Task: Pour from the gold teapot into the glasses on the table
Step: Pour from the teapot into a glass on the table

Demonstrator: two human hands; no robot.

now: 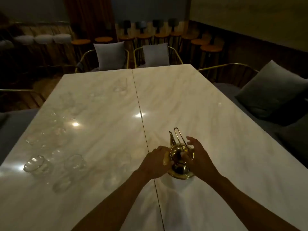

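Observation:
The gold teapot [177,151] stands upright on the white marble table [208,105], just right of the centre seam, its spout and thin loop handle pointing away from me. My left hand [155,161] is curled against the pot's left side, gripping it. My right hand [199,157] rests on the pot's right side with fingers spread and the thumb by the lid knob. Several clear glasses stand on the left half of the table, among them a near glass [35,165], a second glass [75,162] and a far glass [120,85].
Gold-framed chairs with grey cushions [110,55] stand at the far end, and a dark cushioned seat [270,92] is on the right. Wooden bar stools [211,47] line the back wall. The room is dim, with lamp glare on the tabletop.

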